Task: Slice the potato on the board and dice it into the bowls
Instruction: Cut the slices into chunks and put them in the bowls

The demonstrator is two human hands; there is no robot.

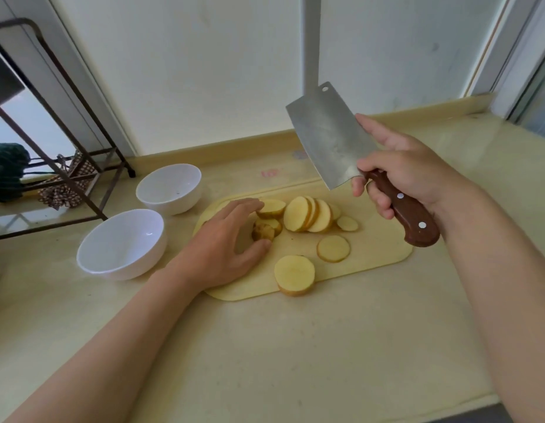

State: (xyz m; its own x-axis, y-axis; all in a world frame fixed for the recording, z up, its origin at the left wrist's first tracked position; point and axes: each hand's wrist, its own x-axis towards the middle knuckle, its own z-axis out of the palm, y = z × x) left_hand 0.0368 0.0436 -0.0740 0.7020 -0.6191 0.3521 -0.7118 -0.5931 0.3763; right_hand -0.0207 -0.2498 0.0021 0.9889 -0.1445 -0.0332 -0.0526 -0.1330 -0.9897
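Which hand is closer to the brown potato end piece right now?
Left. The left hand is right at the end piece, thumb and fingers either side of it. The right hand is raised off to the right, holding the cleaver.

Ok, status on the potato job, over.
Right hand grips cleaver, raised above cutting board. Left hand open at potato end piece. Slices on board, none diced; bowls empty. Nothing blocking.

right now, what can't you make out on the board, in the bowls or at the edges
Head view only.
1. The board's left end: covered by the left hand, hiding whatever lies beneath.
2. The knife's handle: its middle is wrapped by the right hand.
3. A dark speck in the far bowl: too small to name.
4. The rack: cut off by the left edge.
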